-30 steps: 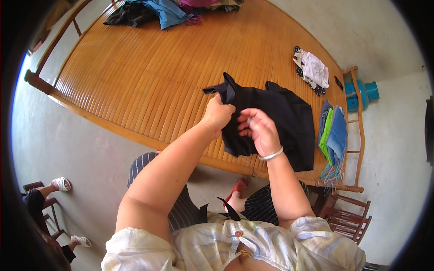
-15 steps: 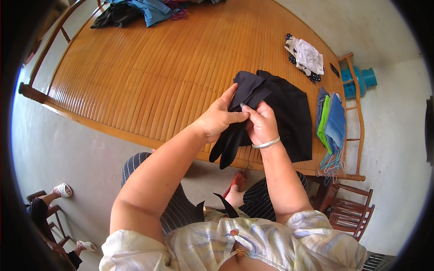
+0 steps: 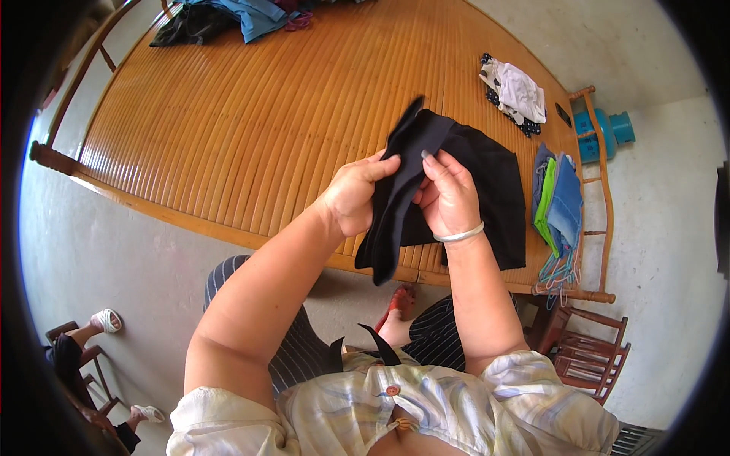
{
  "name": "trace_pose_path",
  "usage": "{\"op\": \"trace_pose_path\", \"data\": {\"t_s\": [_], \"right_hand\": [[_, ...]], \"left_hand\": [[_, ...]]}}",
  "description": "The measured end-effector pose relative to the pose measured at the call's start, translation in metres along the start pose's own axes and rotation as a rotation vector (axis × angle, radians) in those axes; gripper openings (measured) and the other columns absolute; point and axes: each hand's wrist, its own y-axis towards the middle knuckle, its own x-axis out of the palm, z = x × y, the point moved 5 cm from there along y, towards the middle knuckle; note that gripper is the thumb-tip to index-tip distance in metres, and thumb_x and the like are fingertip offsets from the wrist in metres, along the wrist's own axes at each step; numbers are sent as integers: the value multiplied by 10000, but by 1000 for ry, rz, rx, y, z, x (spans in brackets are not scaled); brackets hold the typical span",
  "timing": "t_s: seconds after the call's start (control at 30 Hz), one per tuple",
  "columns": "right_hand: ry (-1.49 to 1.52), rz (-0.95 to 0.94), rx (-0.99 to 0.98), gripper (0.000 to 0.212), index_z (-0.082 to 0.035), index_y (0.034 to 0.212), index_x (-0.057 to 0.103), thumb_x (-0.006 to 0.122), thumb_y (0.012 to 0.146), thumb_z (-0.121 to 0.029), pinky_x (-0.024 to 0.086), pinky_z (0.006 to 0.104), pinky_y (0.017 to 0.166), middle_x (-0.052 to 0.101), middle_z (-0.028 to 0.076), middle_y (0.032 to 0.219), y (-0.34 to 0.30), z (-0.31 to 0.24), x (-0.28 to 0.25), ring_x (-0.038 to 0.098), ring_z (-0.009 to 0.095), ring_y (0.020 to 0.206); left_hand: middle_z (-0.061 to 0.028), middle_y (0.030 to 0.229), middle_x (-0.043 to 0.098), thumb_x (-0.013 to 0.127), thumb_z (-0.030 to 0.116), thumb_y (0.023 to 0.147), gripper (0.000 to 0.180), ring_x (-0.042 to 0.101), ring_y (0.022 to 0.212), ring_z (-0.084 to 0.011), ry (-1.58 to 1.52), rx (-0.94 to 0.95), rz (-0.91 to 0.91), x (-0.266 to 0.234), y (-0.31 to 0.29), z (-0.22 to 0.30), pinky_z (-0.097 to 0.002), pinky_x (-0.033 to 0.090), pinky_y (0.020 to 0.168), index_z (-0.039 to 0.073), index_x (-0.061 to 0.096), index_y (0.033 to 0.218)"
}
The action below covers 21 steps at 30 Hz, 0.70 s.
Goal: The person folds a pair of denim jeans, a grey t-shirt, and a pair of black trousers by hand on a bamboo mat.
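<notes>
Head view: left hand (image 3: 356, 194) and right hand (image 3: 449, 199) both pinch a limp black cloth garment (image 3: 399, 190), lifting it off the slatted bamboo bed (image 3: 228, 114) so it hangs straight.

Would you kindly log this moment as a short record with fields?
surface: slatted bamboo bed platform
left hand: left hand grips the black garment, lifted off the platform
right hand: right hand pinches the same garment, silver bangle on the wrist
underneath: black cloth lying flat
right edge: folded clothes stack
far end: white patterned clothes, clothes heap
</notes>
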Motion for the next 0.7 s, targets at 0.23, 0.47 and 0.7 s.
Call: {"op": "trace_pose_path", "data": {"t_s": [0.23,0.47,0.7], "right_hand": [[-504,-94,-277,467,27,1112,497,761,761,-130,472,231,765,593,35,947,-5,7,11,558,91,852],[-182,-84,-90,319,33,1081,553,571,769,99,477,258,831,632,71,979,-1,-1,-4,599,122,880],[-278,32,-215,244,44,1016,565,586,777,88,487,238,772,630,68,951,4,-17,0,598,103,840]], "left_hand": [[-108,1105,600,431,297,963,349,581,1012,-220,-55,3,164,-2,-1,-13,-368,459,915,22,551,1140],[-118,1179,575,399,327,966,407,548,1089,-227,-136,-11,109,12,-11,4,-376,405,985,20,515,1207],[-136,1167,566,405,295,974,395,568,1033,-230,-78,-42,166,10,-14,2,-378,456,914,-13,500,1202]]}}
